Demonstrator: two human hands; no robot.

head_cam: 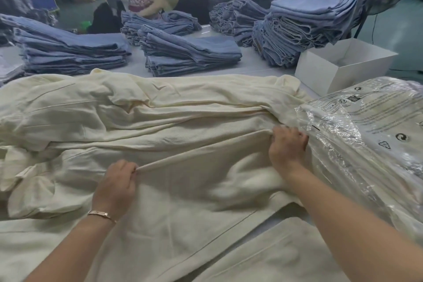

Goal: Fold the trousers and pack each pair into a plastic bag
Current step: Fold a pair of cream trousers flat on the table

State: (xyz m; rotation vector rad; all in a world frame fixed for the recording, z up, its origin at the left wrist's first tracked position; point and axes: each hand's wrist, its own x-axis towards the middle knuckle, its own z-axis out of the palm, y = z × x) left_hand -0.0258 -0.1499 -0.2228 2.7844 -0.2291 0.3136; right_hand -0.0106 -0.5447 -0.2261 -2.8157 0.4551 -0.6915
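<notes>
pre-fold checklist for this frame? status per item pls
1. Left hand grips the raised fold edge of the cream cotton trousers: ok.
2. Right hand grips the other end of that edge: ok.
3. Edge taut and straight between the hands: ok.
4. Cloth flat below the edge: not ok, a loose bulge sits by the right hand.
5. Clear printed plastic bags within reach: ok, they lie against the right hand; whether one is open, cannot tell.
6. Landing area free: not ok, more rumpled cream cloth lies just beyond the edge.
</notes>
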